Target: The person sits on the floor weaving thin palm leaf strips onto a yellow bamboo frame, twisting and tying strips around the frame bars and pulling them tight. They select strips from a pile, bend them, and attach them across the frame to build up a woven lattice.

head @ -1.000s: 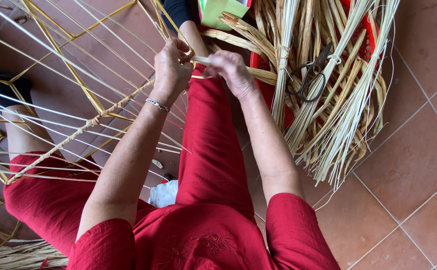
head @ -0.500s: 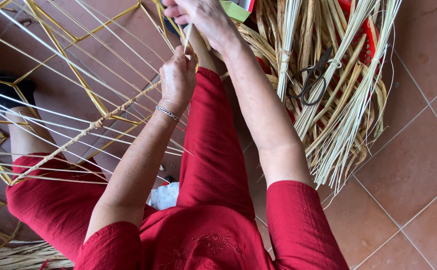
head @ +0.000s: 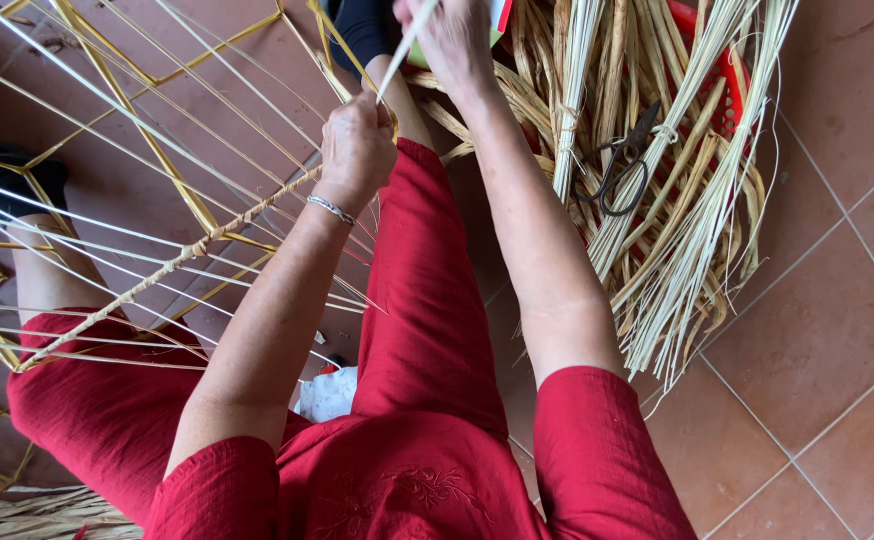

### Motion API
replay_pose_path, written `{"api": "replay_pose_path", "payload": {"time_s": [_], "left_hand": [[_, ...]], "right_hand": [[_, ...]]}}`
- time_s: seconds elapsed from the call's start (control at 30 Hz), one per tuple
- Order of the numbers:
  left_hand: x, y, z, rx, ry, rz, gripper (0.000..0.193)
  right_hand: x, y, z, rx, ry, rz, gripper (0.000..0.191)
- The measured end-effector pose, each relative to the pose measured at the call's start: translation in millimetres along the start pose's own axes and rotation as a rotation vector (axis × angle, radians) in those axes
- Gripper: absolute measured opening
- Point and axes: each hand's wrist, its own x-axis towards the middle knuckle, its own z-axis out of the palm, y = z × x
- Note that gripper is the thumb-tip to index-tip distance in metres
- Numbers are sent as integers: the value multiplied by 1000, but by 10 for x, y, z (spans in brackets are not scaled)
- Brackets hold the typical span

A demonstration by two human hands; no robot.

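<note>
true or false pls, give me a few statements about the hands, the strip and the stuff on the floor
1. The right hand pulls a pale strip upward. True.
2. The left hand lies flat and open on the floor tiles. False: it is closed at the edge of the yellow frame.
3. Scissors lie on the bundle of reeds. True.
4. The scissors are in the right hand. False: they lie apart from both hands.
5. A bracelet sits on the left wrist. True.
</note>
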Motion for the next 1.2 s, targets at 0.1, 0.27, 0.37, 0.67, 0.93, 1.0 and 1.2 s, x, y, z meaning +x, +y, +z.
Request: {"api": "replay_pose_path", "payload": {"time_s": [0.1, 0.27, 0.37, 0.67, 0.93, 1.0, 1.2], "left_hand": [[50, 55, -55, -79, -214, -304, 3], [121, 80, -134, -251, -244, -452, 27], [134, 20, -112, -303, -265, -389, 32], [15, -115, -26, -143, -23, -78, 25], [-50, -18, -60, -177, -118, -179, 16], [-34, -36, -18, -129, -43, -117, 14], [-3, -64, 44, -34, 60, -92, 11]], "right_hand": [[-512, 83, -179, -57, -158, 248, 42], [-1195, 201, -167, 360, -427, 395, 29], [-1358, 315, -161, 480, -440, 462, 31], [-1292, 157, -385, 340, -280, 534, 20], [-1078, -177, -651, 56, -405, 209, 10], [-966, -181, -723, -243, -371, -53, 7], [-392, 8, -653, -866, 44, -367, 15]]}}
